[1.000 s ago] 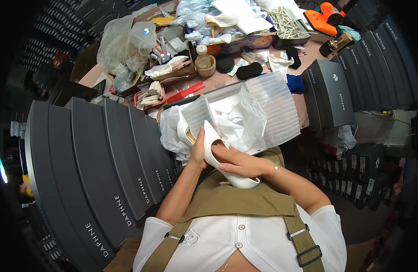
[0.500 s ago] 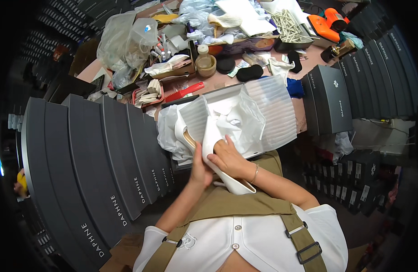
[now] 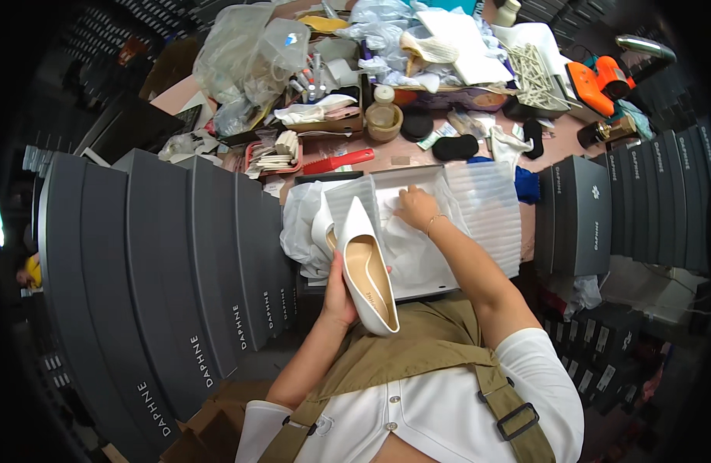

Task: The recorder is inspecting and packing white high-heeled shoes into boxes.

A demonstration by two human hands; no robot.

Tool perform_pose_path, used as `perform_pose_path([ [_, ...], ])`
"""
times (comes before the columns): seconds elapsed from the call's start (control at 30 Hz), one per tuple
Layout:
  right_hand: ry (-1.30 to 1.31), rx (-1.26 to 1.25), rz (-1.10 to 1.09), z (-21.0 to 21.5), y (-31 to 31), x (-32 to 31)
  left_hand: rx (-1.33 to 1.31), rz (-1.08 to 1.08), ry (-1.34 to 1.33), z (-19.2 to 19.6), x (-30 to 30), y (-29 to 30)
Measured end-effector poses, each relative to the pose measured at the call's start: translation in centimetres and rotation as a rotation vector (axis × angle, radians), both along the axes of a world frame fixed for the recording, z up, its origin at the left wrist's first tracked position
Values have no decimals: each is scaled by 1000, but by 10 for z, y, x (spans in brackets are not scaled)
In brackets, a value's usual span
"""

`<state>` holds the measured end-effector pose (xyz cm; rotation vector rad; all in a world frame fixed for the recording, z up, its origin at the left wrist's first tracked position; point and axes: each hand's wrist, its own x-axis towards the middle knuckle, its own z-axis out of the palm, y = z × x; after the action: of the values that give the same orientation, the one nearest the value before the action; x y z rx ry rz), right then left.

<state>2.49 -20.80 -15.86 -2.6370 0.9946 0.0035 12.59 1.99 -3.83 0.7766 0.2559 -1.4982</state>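
My left hand (image 3: 338,297) is closed around the side of a white pointed pump (image 3: 367,266), held tilted over the near edge of an open shoe box (image 3: 440,291). Its toe points away from me and its beige insole faces up. My right hand (image 3: 417,207) is inside the box, fingers pinched together on white tissue paper (image 3: 417,258); the fingertips are partly hidden. Another white pump (image 3: 322,225) lies at the left of the box among foam wrap, partly covered by the held shoe.
Stacked dark shoe boxes rise on the left (image 3: 159,285) and right (image 3: 579,208). Beyond the open box lie a red-handled tool (image 3: 336,161), a jar (image 3: 383,119), black oval pads (image 3: 455,147) and a tray of white sticks (image 3: 534,77). Ribbed foam sheet (image 3: 490,216) hangs over the box's right side.
My right hand has left the pump and reached forward into the box, onto the tissue paper. My left hand keeps the pump, now turned with its opening facing up.
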Motion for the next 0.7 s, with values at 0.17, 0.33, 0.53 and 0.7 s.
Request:
perform_pose_path([
  [0.17,32,141,-65,26,-2,-9,9,112,76,-11,5,-1],
  [0.33,13,-112,-14,17,11,-8,40,64,92,-8,-2,-10],
  [0.53,109,32,-77,9,-5,0,-3,70,136,-2,-4,-14],
  [0.7,-617,191,175,152,52,-23,-52,120,94,-8,6,-8],
])
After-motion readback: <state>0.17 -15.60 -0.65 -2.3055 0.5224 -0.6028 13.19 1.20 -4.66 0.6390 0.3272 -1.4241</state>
